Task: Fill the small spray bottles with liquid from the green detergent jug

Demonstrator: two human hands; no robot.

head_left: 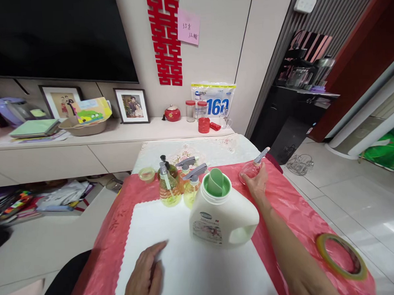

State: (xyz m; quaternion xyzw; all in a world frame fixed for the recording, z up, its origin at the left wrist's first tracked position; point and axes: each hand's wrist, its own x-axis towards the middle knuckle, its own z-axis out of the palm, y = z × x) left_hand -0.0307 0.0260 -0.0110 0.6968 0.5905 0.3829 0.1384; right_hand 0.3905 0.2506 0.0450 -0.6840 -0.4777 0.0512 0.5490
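A clear pump bottle (251, 170) is gripped by the right hand (259, 184) near the right edge of the tabletop (286, 204), the fingers curled about its body. The left hand (145, 280) is laid flat on a white mat (176, 263) at the near edge, fingers loosely together. Bare mat is left open between the hands. A white jug (220, 216) with a green cap is stood at the mat's middle; three yellowish pump bottles (181, 185) are clustered just behind it. A tape roll (341, 256) is laid at the near right corner. The table is covered in red cloth; tiled floor is seen on the right, a low sideboard (110, 139) beyond.
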